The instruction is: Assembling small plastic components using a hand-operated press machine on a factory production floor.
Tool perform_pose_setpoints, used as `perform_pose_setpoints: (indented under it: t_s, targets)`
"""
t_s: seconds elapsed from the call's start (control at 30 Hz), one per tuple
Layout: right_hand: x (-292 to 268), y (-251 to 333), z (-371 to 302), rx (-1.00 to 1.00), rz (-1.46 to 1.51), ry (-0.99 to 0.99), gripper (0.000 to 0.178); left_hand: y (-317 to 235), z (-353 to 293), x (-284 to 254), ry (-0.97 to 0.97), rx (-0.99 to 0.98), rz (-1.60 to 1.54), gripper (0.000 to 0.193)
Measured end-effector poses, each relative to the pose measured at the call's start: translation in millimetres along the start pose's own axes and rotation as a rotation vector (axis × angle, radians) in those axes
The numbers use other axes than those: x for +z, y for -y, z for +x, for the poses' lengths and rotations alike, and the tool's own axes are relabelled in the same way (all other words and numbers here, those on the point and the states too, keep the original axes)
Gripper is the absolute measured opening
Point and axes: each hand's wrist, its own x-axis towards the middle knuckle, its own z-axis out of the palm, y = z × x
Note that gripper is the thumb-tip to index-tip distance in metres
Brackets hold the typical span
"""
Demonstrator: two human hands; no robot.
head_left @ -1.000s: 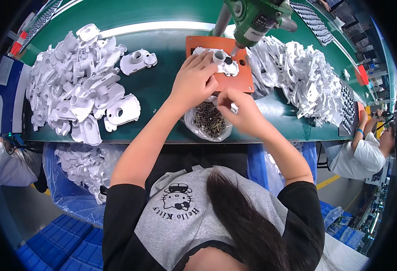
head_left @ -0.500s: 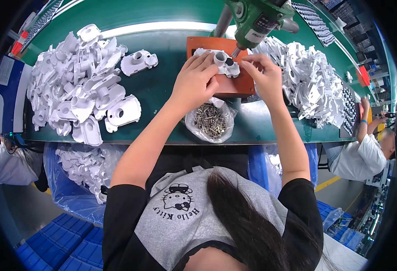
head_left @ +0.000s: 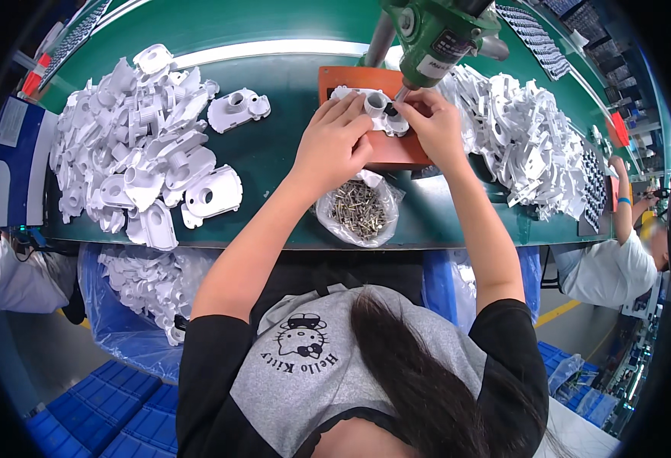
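Note:
A white plastic housing (head_left: 347, 95) with a round tube and a dark opening lies on an orange fixture block (head_left: 393, 150). My left hand (head_left: 335, 137) is closed over its left side, fingers across the top and thumb at the near edge. Thumb and forefinger of my right hand (head_left: 436, 126) are pinched together at the housing's right end, just under the tip of a green screwdriving machine (head_left: 435, 46). Whatever they pinch is too small to make out. Near the block, a clear plastic bag (head_left: 393, 200) holds many small metal screws (head_left: 358, 210).
Heaps of white plastic housings stand left (head_left: 129, 153) and right (head_left: 530, 137) on the green table (head_left: 274, 221). A single housing (head_left: 238, 111) lies beside the left heap. Blue lined bins (head_left: 122, 336) stand below the table edge. Other people sit at both sides.
My right hand has moved left and slightly down, bringing its pinched fingers to the housing beneath the machine's tip. My left hand stays on the housing. The whole view has shifted slightly.

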Motion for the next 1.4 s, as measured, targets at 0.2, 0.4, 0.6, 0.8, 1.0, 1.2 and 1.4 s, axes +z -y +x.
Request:
perform_pose_setpoints:
  t_s: [0.2, 0.4, 0.6, 0.8, 1.0, 1.2, 1.4]
  targets:
    - [2.4, -5.3, 4.1, -0.078, -0.049, 0.018, 0.017, 0.4, 0.2, 0.0, 0.001, -0.008, -0.002, 0.012]
    - [-7.3, -7.5, -9.7, -0.272, -0.169, 0.105, 0.027, 0.7, 0.4, 2.2, -0.002, -0.004, -0.006, 0.013]
    - [-4.5, 4.5, -30.0, -0.36, -0.394, 0.162, 0.041, -0.1, -0.1, -3.2, 0.025, -0.02, -0.005, 0.015]
    - [2.1, 6.0, -30.8, -0.33, -0.364, 0.1, 0.039, -0.2, -1.0, -1.6, 0.009, -0.016, -0.005, 0.015]
    - [-2.0, 10.0, -35.1, -0.408, -0.626, 0.084, 0.035, -2.3, 1.0, -1.3, 0.008, -0.008, -0.013, 0.015]
    - [-18.6, 0.1, -41.0, -0.4, -0.578, 0.143, 0.037, 0.9, -2.0, -2.1, 0.011, -0.026, -0.013, 0.017]
    - [-117.9, 29.3, 95.2, -0.273, 0.043, -0.341, 0.038, 3.2, -2.7, -6.4, -0.011, 0.007, 0.022, 0.015]
